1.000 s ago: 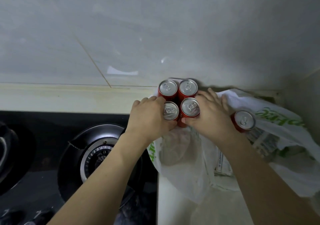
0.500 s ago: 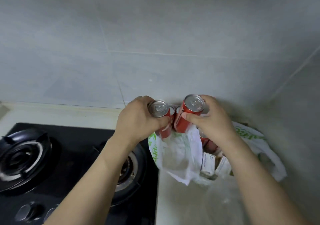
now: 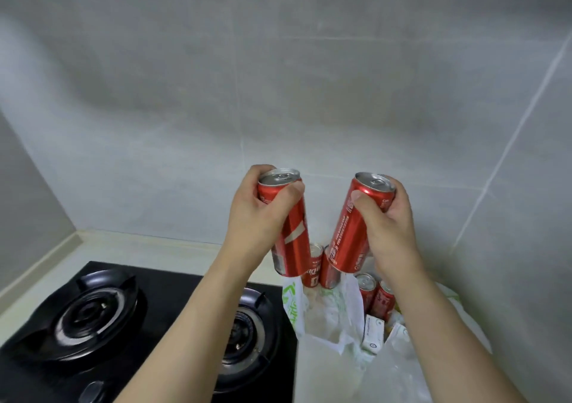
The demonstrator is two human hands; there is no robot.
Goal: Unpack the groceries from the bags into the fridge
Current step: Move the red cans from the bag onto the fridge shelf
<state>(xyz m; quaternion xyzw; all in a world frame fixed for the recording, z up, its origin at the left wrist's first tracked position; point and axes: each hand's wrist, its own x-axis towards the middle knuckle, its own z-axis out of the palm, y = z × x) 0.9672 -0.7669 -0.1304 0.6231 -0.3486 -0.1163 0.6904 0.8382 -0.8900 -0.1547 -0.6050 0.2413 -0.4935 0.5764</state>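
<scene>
In the head view, your left hand (image 3: 257, 213) sits at the centre of the frame, its fingers (image 3: 286, 192) wrapped round the upper part of a tall red can (image 3: 291, 241), held upright with a slight lean. Your right hand (image 3: 388, 226) is just right of centre, fingers clenched round the top of a second red can (image 3: 353, 232), which tilts with its top to the right. The two cans are apart, both raised clear of the bag.

Below them, in the lower middle of the frame, a white plastic bag with green print (image 3: 292, 308) lies open on the pale desk (image 3: 154, 247). Two more red cans (image 3: 322, 271) stand at the bag's far edge against the grey tiled wall (image 3: 278, 77). Two further red cans (image 3: 376, 294) stand inside the bag, toward the right, partly hidden by your right forearm. Just in front of those lie small white boxes (image 3: 373, 334); their print is too small to read.

A black gas hob (image 3: 102, 316) with two burners fills the lower left, its right edge touching the bag.
</scene>
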